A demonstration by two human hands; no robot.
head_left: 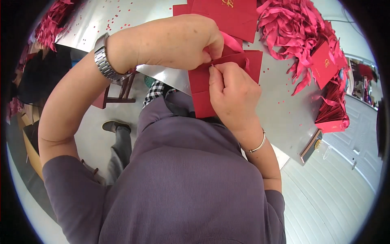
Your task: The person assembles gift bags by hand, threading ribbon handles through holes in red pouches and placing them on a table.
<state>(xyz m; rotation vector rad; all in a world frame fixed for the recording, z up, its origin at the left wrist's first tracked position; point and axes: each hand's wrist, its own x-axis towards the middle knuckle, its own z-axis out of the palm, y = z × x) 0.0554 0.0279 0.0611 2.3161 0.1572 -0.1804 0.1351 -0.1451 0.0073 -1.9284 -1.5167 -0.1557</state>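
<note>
A red paper gift bag (202, 97) is held upright at the near edge of the table, in front of my body. A pink ribbon (231, 42) loops over its top, and one strand passes through the bag's right side near the rim. My right hand (233, 91) is closed in front of the bag, thumb and forefinger pinching a small end of the ribbon at the rim. Bent over from the left, my left hand (199, 42) has its fingers curled at the bag's mouth, close to the right fingertips. What those left fingers hold is hidden.
More red bags (227, 18) lie flat beyond my hands. A big heap of pink ribbons (290, 24) covers the far right, with a stack of ribboned bags (333, 107) below it. Small red dots litter the metal table (280, 81). Another person's leg and shoe (116, 126) show at left.
</note>
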